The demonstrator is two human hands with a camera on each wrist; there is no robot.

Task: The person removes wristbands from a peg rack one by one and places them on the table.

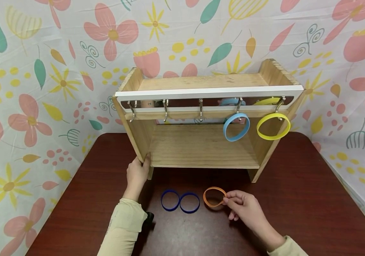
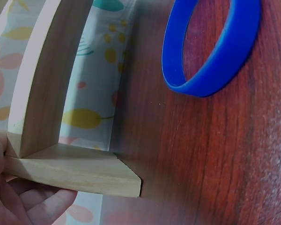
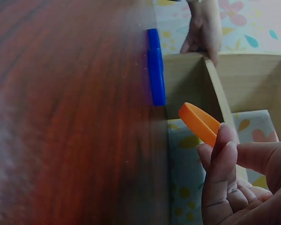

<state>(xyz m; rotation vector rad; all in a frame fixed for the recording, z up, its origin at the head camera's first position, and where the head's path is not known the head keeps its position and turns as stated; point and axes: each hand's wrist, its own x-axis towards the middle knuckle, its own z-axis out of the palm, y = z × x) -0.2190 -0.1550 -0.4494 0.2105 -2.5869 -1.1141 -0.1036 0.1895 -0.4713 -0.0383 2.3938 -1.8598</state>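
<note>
My right hand (image 1: 244, 208) pinches an orange silicone wristband (image 1: 214, 187) by its right side, in front of the wooden shelf (image 1: 201, 145). In the right wrist view the orange wristband (image 3: 196, 123) stands out from between thumb and fingers. My left hand (image 1: 137, 174) grips the lower left side panel of the shelf, its thumb on the inner side. Two dark blue wristbands (image 1: 170, 209) lie side by side on the table between the hands. A light blue wristband (image 1: 227, 133) and a yellow wristband (image 1: 273, 137) hang from the two rightmost hooks.
Several metal hooks line a rail (image 1: 182, 103) along the shelf's white front edge; the three to the left hold no wristband. The dark red-brown table (image 1: 313, 199) bears the shelf. Behind it hangs a flower-patterned cloth (image 1: 57, 53).
</note>
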